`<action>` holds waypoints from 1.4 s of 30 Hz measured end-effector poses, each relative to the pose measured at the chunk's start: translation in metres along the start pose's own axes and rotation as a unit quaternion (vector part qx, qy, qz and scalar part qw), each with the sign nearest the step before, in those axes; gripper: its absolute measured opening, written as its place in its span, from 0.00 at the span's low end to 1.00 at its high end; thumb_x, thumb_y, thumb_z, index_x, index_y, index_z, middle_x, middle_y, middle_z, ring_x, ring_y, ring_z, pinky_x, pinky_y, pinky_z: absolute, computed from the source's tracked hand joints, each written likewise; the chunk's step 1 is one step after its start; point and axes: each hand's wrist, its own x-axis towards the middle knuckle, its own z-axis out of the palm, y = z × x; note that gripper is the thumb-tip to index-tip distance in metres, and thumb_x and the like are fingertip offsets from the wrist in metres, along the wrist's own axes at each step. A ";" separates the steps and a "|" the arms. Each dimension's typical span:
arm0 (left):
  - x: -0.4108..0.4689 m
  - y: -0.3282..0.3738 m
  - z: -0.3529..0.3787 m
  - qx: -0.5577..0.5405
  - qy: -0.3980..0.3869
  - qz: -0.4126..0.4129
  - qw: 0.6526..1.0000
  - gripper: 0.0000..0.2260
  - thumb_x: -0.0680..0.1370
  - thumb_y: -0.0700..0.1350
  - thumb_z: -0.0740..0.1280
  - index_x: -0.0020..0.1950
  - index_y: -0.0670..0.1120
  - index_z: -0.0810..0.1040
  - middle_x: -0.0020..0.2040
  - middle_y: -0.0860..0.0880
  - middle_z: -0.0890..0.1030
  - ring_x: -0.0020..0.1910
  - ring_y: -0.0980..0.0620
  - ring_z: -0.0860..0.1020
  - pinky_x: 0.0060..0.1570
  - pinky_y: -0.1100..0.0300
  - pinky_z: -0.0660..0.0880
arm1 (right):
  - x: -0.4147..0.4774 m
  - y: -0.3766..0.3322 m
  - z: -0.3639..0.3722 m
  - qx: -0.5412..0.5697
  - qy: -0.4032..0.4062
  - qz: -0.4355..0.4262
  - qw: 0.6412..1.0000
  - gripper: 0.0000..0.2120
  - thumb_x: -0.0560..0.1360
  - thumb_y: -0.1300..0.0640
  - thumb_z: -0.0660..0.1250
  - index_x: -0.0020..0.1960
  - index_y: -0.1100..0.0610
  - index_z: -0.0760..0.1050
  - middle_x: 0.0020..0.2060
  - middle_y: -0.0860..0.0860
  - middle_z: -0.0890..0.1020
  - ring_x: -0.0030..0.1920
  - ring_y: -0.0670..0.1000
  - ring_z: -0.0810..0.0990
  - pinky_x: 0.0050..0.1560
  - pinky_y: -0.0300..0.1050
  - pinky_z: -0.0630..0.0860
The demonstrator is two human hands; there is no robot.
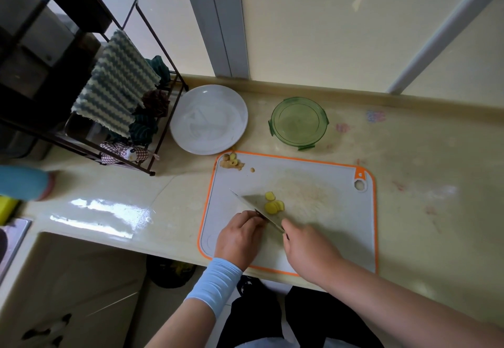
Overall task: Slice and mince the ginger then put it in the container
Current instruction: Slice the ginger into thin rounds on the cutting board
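Observation:
Yellow ginger slices [273, 205] lie fanned out near the middle of a white cutting board with an orange rim [371, 212]. A knife [252, 203] lies tilted across the board, its blade just left of the slices. My right hand [306, 252] grips the knife handle. My left hand [240, 234] sits with curled fingers against the left side of the blade; whatever is under its fingertips is hidden. Ginger peelings and trimmings [231, 161] are piled at the board's far left corner. The green round container [299, 123] stands beyond the board.
A white plate [209, 119] sits left of the container. A dark wire rack [152, 140] with a striped cloth and rags stands at far left. The counter's front edge runs just below the board; a sink corner shows at the left edge.

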 end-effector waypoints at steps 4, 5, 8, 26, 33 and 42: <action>0.000 0.001 -0.001 0.002 0.008 0.000 1.000 0.05 0.75 0.46 0.67 0.45 0.48 0.83 0.48 0.54 0.81 0.43 0.52 0.79 0.35 0.59 0.78 | 0.022 -0.009 0.006 0.002 0.003 -0.010 1.000 0.05 0.82 0.53 0.53 0.51 0.53 0.66 0.31 0.53 0.68 0.33 0.61 0.70 0.30 0.49 0.63; 0.000 0.002 -0.002 0.002 0.010 0.002 1.000 0.06 0.76 0.46 0.66 0.45 0.49 0.83 0.47 0.54 0.81 0.43 0.52 0.79 0.35 0.59 0.77 | 0.027 -0.012 0.009 0.003 0.006 -0.012 1.000 0.06 0.82 0.54 0.53 0.52 0.54 0.66 0.33 0.55 0.72 0.35 0.62 0.72 0.32 0.49 0.65; 0.000 0.005 -0.004 0.001 0.017 0.006 1.000 0.06 0.76 0.45 0.66 0.44 0.48 0.83 0.47 0.53 0.81 0.42 0.52 0.80 0.36 0.61 0.77 | 0.038 -0.015 0.016 -0.005 0.016 -0.020 1.000 0.06 0.81 0.55 0.53 0.53 0.55 0.67 0.39 0.59 0.78 0.38 0.63 0.78 0.33 0.52 0.70; -0.001 0.004 -0.003 0.002 0.019 -0.005 1.000 0.07 0.77 0.49 0.67 0.45 0.51 0.84 0.46 0.55 0.79 0.44 0.56 0.78 0.37 0.63 0.77 | 0.030 0.018 0.011 0.044 0.016 -0.003 0.999 0.07 0.81 0.50 0.56 0.46 0.52 0.66 0.39 0.59 0.78 0.37 0.61 0.74 0.34 0.49 0.66; -0.004 0.003 -0.002 0.008 0.025 0.009 1.000 0.08 0.78 0.49 0.66 0.46 0.49 0.84 0.47 0.53 0.80 0.44 0.54 0.79 0.36 0.61 0.77 | 0.025 -0.005 -0.002 0.041 0.033 -0.014 0.999 0.07 0.81 0.52 0.55 0.48 0.54 0.67 0.41 0.60 0.79 0.40 0.63 0.76 0.34 0.49 0.64; -0.006 0.004 -0.001 0.027 0.034 -0.003 0.999 0.07 0.75 0.47 0.66 0.45 0.49 0.84 0.46 0.54 0.81 0.45 0.55 0.77 0.37 0.64 0.74 | -0.016 -0.015 0.000 -0.053 0.020 0.001 0.998 0.03 0.80 0.58 0.55 0.51 0.51 0.63 0.39 0.53 0.80 0.39 0.61 0.79 0.28 0.48 0.61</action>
